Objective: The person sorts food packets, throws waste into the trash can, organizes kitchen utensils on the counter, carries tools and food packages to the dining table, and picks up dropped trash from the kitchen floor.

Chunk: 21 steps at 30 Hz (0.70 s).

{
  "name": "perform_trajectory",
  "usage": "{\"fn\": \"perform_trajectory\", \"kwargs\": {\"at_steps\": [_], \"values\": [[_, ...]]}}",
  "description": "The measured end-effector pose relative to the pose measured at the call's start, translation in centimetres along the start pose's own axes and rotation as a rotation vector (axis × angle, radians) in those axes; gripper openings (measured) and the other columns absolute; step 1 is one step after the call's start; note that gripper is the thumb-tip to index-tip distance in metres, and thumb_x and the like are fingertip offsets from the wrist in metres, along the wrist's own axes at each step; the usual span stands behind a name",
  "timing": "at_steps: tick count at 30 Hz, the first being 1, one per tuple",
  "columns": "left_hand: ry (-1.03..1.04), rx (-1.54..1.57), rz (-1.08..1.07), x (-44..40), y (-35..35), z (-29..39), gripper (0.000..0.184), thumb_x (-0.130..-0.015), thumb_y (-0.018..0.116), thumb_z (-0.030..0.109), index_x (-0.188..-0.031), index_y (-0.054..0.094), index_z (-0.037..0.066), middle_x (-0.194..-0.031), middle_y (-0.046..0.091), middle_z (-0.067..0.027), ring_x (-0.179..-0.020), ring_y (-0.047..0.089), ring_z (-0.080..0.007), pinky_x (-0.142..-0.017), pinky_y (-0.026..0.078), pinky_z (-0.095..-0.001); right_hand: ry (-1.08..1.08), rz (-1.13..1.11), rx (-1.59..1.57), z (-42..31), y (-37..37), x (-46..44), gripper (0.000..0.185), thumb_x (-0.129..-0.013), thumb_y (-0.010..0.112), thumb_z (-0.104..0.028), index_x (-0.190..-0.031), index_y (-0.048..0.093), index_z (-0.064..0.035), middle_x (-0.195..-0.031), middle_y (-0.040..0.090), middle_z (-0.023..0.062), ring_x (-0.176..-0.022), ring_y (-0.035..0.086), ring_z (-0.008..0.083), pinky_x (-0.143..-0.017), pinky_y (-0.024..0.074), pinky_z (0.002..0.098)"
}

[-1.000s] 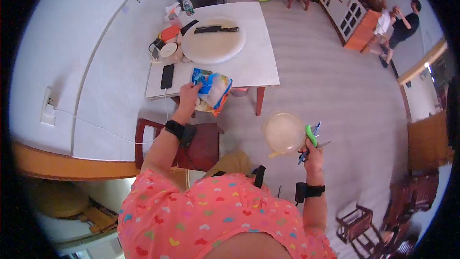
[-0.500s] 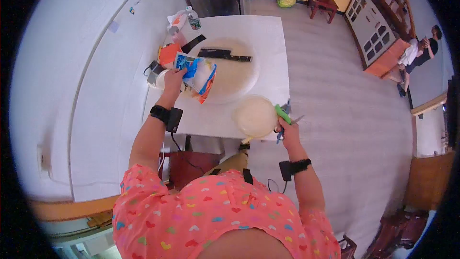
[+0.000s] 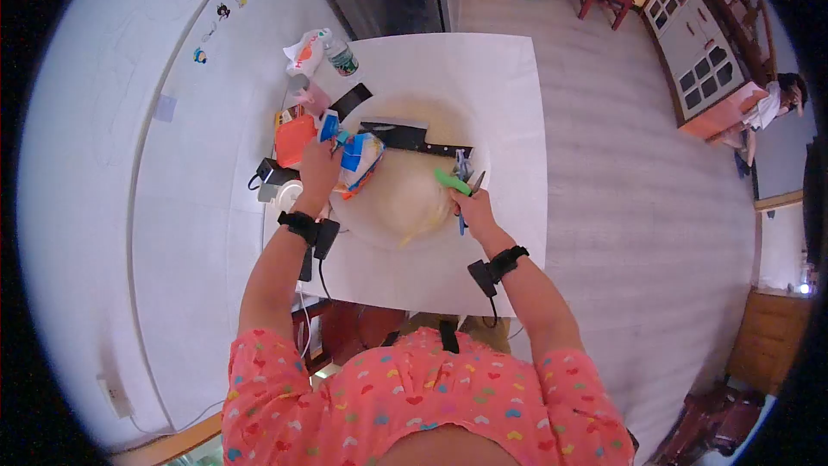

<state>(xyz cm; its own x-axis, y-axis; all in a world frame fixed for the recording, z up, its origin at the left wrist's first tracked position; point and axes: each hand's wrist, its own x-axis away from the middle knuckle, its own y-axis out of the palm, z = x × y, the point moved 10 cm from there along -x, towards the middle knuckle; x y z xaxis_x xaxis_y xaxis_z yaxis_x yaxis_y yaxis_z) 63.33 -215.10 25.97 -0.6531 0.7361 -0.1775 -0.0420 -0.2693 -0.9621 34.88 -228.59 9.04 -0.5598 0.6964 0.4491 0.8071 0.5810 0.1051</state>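
Observation:
My left hand (image 3: 321, 164) is closed on the top of a blue, white and orange plastic bag (image 3: 360, 160), over the left side of a large pale round board or tray (image 3: 466, 125). Closed too, my right hand (image 3: 474, 211) grips several small kitchen tools (image 3: 454, 181); a green handle, a pointed metal blade and blue-grey parts show. Beside its fingers is a pale round bowl (image 3: 414, 207) with a yellowish stick-like piece at its near side. Whether the hand also grips the rim, I cannot tell. A black-handled cleaver (image 3: 414, 138) lies behind the bag.
A clear bottle (image 3: 341, 58), a white packet (image 3: 306, 52), a pink bottle (image 3: 312, 97), a black flat object (image 3: 352, 101) and an orange box (image 3: 295, 138) crowd the table's left side. A white wall stands left. A person (image 3: 768, 108) is far right, near a cabinet.
The bowl has shifted from the table's near right edge onto the large round surface. My right hand has moved forward and left with the tools. My left hand still grips the bag.

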Motion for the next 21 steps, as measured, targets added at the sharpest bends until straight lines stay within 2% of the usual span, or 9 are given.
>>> {"fn": "perform_trajectory", "kwargs": {"at_steps": [1,4,6,7,9,12,17,19,21], "values": [[-0.001,-0.002,-0.008,0.5,-0.1,0.6,0.027,-0.077,0.061,0.024,-0.089,0.061,0.0,-0.096,0.057,-0.0199,-0.088,0.055,-0.0355,-0.07,0.045,-0.0445,0.02,0.011,0.026,0.3,-0.1,0.1,0.022,-0.076,0.066,-0.018,-0.068,0.06,0.0022,-0.055,0.056,0.0055,-0.046,0.051,0.0132,-0.044,0.0403,0.0295],[0.092,-0.056,0.077,1.0,-1.3,3.1,0.032,-0.077,0.062,0.024,-0.099,0.058,0.001,-0.121,0.044,-0.0206,-0.098,0.052,-0.037,-0.076,0.045,-0.0445,0.043,0.047,0.21,1.3,-1.4,-0.9,0.024,-0.077,0.065,-0.02,-0.07,0.061,0.002,-0.055,0.057,0.008,-0.048,0.055,0.0161,-0.046,0.0428,0.0301],[-0.032,-0.038,-0.01,1.1,-0.5,2.0,0.049,-0.074,0.067,0.027,-0.115,0.051,0.007,-0.135,0.028,-0.0203,-0.109,0.046,-0.0381,-0.085,0.043,-0.0429,0.022,0.029,0.258,0.3,-1.1,-0.6,0.024,-0.078,0.064,-0.02,-0.069,0.059,0.0012,-0.055,0.056,0.0061,-0.047,0.053,0.0138,-0.045,0.0408,0.029],[-0.034,-0.038,-0.012,1.1,-0.5,2.1,0.049,-0.074,0.067,0.027,-0.115,0.051,0.007,-0.135,0.028,-0.0203,-0.109,0.046,-0.0381,-0.085,0.043,-0.0429,0.0,0.016,0.302,-0.3,-1.1,-0.4,0.024,-0.079,0.064,-0.02,-0.069,0.058,0.0004,-0.055,0.054,0.0043,-0.047,0.05,0.0114,-0.044,0.0388,0.0279],[0.115,-0.075,0.177,2.0,-2.4,4.4,0.067,-0.071,0.07,0.033,-0.127,0.042,0.013,-0.141,0.017,-0.0207,-0.119,0.037,-0.0384,-0.091,0.039,-0.0438,-0.037,0.019,0.354,0.8,-1.5,-0.6,0.025,-0.079,0.063,-0.022,-0.071,0.058,0.0008,-0.056,0.054,0.0046,-0.048,0.051,0.0116,-0.044,0.0395,0.0282],[0.026,-0.137,-0.016,2.1,-2.0,5.2,0.078,-0.069,0.072,0.035,-0.134,0.033,0.016,-0.141,0.015,-0.0218,-0.125,0.029,-0.039,-0.097,0.031,-0.047,-0.115,0.056,0.434,0.8,-1.9,0.3,0.028,-0.08,0.062,-0.025,-0.075,0.059,0.0013,-0.056,0.055,0.0048,-0.048,0.051,0.0117,-0.045,0.0401,0.0281],[0.136,-0.201,0.103,3.4,-3.1,7.7,0.075,-0.07,0.071,0.035,-0.132,0.036,0.014,-0.142,0.015,-0.0203,-0.128,0.023,-0.0383,-0.101,0.023,-0.0505,-0.069,-0.016,0.363,0.4,-2.6,0.5,0.032,-0.082,0.059,-0.032,-0.082,0.06,0.0006,-0.058,0.056,0.0046,-0.048,0.048,0.0118,-0.046,0.04,0.0281],[0.227,-0.174,0.145,4.7,-3.4,10.0,0.073,-0.071,0.07,0.034,-0.132,0.036,0.014,-0.142,0.016,-0.0197,-0.128,0.022,-0.0377,-0.101,0.021,-0.051,-0.035,-0.04,0.26,2.4,-3.4,-0.1,0.035,-0.08,0.059,-0.038,-0.083,0.061,-0.0024,-0.068,0.061,0.0173,-0.062,0.058,0.0312,-0.053,0.0425,0.0391],[0.365,-0.058,0.099,6.6,-2.1,13.4,0.068,-0.074,0.068,0.032,-0.131,0.037,0.011,-0.136,0.03,-0.0204,-0.126,0.029,-0.0354,-0.101,0.025,-0.0478,-0.114,0.081,0.381,0.4,-5.2,1.2,0.034,-0.08,0.059,-0.037,-0.084,0.06,-0.0034,-0.069,0.06,0.0165,-0.063,0.058,0.0314,-0.054,0.0427,0.0386]]}}
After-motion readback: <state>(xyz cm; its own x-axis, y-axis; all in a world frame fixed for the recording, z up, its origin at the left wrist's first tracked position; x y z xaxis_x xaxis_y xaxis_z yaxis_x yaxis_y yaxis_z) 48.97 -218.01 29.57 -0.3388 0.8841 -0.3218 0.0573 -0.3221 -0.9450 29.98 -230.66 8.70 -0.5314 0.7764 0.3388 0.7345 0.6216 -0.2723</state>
